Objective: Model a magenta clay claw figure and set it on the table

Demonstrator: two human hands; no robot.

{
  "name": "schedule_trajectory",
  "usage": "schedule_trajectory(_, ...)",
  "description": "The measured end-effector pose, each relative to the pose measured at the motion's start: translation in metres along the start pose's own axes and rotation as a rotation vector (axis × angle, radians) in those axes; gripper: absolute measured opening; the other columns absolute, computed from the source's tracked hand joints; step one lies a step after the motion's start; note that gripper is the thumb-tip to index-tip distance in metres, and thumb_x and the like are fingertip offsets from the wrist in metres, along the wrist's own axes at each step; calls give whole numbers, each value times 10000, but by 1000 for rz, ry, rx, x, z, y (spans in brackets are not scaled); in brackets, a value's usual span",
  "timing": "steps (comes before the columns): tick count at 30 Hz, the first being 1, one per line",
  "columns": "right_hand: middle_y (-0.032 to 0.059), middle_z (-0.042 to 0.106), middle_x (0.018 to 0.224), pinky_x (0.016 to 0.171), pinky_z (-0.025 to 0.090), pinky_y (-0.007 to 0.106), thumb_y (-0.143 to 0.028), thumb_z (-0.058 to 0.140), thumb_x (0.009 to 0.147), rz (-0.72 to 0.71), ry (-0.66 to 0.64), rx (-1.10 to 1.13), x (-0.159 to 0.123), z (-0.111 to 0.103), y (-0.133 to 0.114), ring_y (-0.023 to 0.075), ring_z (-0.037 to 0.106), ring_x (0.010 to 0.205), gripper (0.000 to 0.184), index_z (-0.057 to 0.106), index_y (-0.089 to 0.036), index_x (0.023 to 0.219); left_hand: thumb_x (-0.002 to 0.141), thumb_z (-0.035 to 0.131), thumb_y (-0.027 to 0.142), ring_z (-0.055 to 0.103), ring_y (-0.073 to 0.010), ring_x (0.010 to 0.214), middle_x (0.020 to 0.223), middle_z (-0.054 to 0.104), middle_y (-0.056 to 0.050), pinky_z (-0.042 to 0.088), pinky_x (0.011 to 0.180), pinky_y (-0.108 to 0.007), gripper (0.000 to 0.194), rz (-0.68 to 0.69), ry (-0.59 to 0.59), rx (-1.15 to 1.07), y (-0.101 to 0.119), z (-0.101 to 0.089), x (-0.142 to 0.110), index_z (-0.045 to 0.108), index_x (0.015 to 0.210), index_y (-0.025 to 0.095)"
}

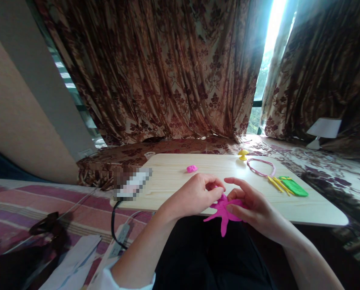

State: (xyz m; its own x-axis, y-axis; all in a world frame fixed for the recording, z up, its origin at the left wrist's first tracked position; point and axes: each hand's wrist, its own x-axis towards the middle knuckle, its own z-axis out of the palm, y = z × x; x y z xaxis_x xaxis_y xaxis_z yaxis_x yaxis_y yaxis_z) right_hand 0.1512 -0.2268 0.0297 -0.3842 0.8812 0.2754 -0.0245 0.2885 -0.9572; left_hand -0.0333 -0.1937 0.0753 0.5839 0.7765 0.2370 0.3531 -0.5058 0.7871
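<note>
A bright pink piece of modelling clay (223, 219), flat and star-like with several thin limbs, is held over the table's near edge, above my lap. My right hand (252, 203) grips its right side between thumb and fingers, index finger raised. At its upper edge, my left hand (194, 195) pinches with thumb and fingertips; the exact spot is partly covered by the fingers. A small pink clay lump (192, 168) lies on the table beyond my left hand.
The pale wooden table (167, 163) also bears a yellow mushroom-shaped piece (243, 155), a pink twisted ring (260, 174), yellow sticks (276, 185) and a flat green piece (296, 187). A blurred-out object (134, 185) with a black cable lies at left. A white lamp (325, 128) stands behind.
</note>
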Motion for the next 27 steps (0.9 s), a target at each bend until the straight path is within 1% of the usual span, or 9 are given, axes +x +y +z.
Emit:
schedule_trajectory(4, -20, 519, 782, 560, 359, 208, -242, 564, 842, -11, 18, -121, 0, -1, -5, 95, 450, 652, 389, 414, -230, 1201, 789, 506, 272, 489, -93, 579, 673, 589, 15, 377, 551, -211, 164, -3, -42, -41, -5, -3, 3, 625, 762, 163)
schedule_trajectory(8, 3, 577, 785, 576, 370, 225, -351, 538, 850, 27, 50, -340, 1, -3, -10, 120, 486, 682, 230, 562, -193, 1017, 776, 543, 323, 527, -113, 632, 723, 614, -9, 397, 580, -220, 185, -45, -17, -113, -12, 0, 5, 627, 795, 159)
schedule_trajectory(10, 1, 586, 728, 550, 353, 222, -379, 532, 846, 44, 60, -441, 3, -2, -11, 116, 474, 647, 228, 617, -174, 893, 769, 556, 343, 538, -120, 642, 727, 623, -18, 405, 591, -224, 205, -51, -3, -130, -13, 0, 6, 630, 801, 154)
schedule_trajectory(12, -3, 574, 681, 520, 332, 217, -386, 523, 845, 37, 70, -489, 4, -1, -12, 108, 450, 616, 261, 641, -156, 810, 765, 561, 362, 541, -121, 641, 724, 628, -23, 411, 594, -227, 227, -52, 7, -132, -13, 0, 6, 637, 799, 151)
schedule_trajectory(15, -1, 555, 657, 498, 319, 212, -395, 510, 847, 19, 75, -478, 6, 0, -13, 103, 430, 598, 299, 649, -138, 778, 757, 568, 377, 543, -121, 630, 701, 631, -19, 418, 600, -232, 241, -39, 16, -119, -10, -3, 5, 649, 770, 150)
schedule_trajectory(18, 6, 566, 665, 493, 323, 210, -399, 510, 844, 12, 83, -445, 5, 0, -15, 105, 436, 595, 303, 653, -137, 790, 750, 571, 338, 559, -128, 641, 701, 644, -22, 429, 620, -240, 210, -20, 11, -123, -8, -4, 5, 665, 753, 151)
schedule_trajectory(22, 14, 572, 667, 490, 330, 210, -399, 523, 836, 12, 100, -416, 4, 0, -15, 110, 445, 593, 295, 653, -138, 788, 735, 576, 287, 581, -144, 664, 727, 667, -40, 443, 622, -248, 183, -37, -8, -162, -9, -2, 7, 687, 779, 149)
schedule_trajectory(27, 2, 531, 640, 474, 307, 203, -405, 527, 833, 27, 104, -414, 3, 0, -14, 98, 415, 571, 298, 640, -137, 769, 741, 582, 296, 586, -143, 666, 736, 678, -39, 455, 632, -254, 192, -26, 10, -203, -12, 1, 8, 691, 793, 146)
